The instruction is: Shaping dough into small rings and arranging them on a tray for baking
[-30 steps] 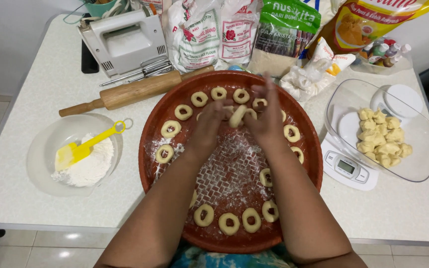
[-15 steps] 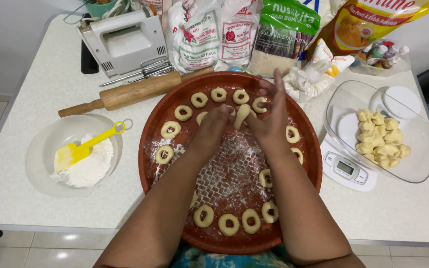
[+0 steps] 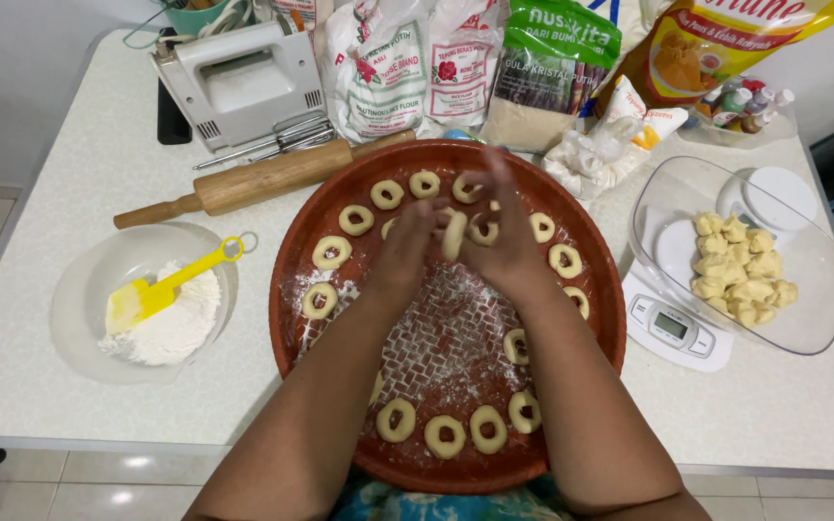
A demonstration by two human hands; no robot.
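My left hand (image 3: 407, 246) and my right hand (image 3: 504, 241) are pressed together over the middle of a round red-brown tray (image 3: 287, 280), with a small roll of pale dough (image 3: 454, 234) squeezed between the palms. Several dough rings (image 3: 332, 253) lie around the tray's rim, at the far edge, at the right and near me. White flour dusts the tray's woven centre (image 3: 436, 338). Both forearms reach in from the bottom of the view.
A glass bowl (image 3: 79, 318) with flour and a yellow spatula (image 3: 161, 294) sits at the left. A glass bowl of dough pieces (image 3: 740, 270) rests on a white kitchen scale (image 3: 678, 328) at the right. Behind the tray lie a rolling pin (image 3: 253, 180), a hand mixer (image 3: 238, 82) and flour and sugar bags (image 3: 465, 58).
My hands have slid against each other, the right palm moving forward over the left, and the dough piece between them looks longer. Nothing else on the table has moved.
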